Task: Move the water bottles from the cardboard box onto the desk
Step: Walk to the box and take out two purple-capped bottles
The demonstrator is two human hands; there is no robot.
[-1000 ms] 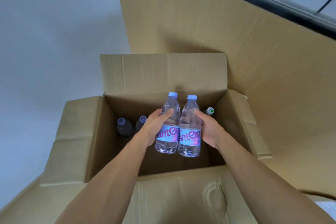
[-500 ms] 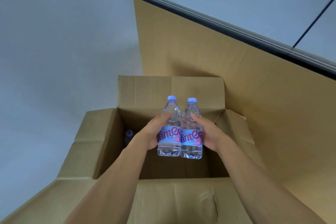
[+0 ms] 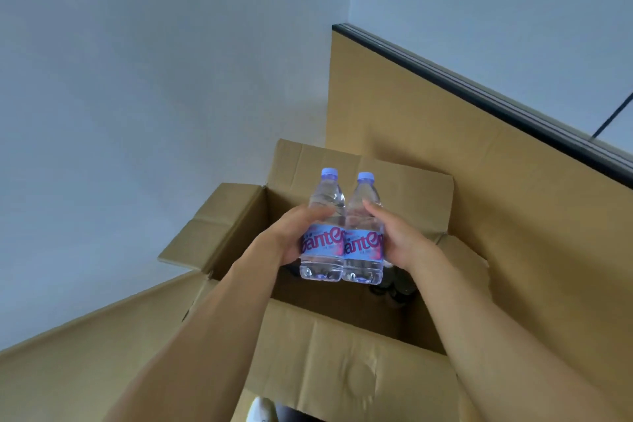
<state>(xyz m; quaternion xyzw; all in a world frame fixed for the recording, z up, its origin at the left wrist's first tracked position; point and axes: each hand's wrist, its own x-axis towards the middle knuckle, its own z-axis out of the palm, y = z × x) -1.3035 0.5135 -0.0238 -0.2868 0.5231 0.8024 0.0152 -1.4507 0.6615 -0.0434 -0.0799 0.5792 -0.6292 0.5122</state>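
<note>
Two bottles held over the open box

Both forearms are reaching forward over the cardboard box [image 3: 342, 363], its flaps folded open. The left hand [image 3: 291, 236] is gripping the left water bottle [image 3: 323, 233]; the right hand [image 3: 400, 240] is gripping the right water bottle [image 3: 363, 240]. The bottles are standing upright, touching side by side, above the box opening. A pale wall [image 3: 154, 79] is filling the background.

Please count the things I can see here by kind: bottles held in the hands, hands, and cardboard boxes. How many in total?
Water bottles held: 2, left bottle and right bottle
Hands: 2, left hand and right hand
Open cardboard box: 1
Total: 5
</note>
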